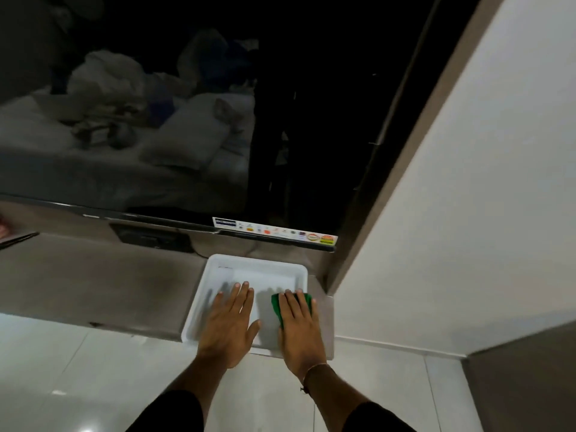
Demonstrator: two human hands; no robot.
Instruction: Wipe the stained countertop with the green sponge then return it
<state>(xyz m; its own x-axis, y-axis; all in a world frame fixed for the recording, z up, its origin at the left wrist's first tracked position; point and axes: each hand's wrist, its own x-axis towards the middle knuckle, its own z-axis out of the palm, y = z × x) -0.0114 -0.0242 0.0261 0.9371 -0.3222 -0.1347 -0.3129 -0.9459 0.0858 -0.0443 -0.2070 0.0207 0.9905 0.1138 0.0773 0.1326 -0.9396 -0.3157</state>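
A green sponge (pixel 276 304) lies at the right side of a white plastic tray (pixel 258 263) that stands on the grey-brown countertop (pixel 103 282). My right hand (pixel 300 328) lies flat on top of the sponge and covers most of it, fingers stretched forward. Beside it, my left hand (pixel 232 322) rests palm-down in the tray, fingers spread, with nothing in it. A dark smudge (pixel 162 279) marks the countertop just left of the tray.
A large dark TV screen (pixel 187 104) stands right behind the tray, with a sticker strip (pixel 274 232) on its lower edge. A white wall (pixel 467 198) rises close on the right. A black socket plate (pixel 149 236) sits below the screen. White floor tiles lie below the counter edge.
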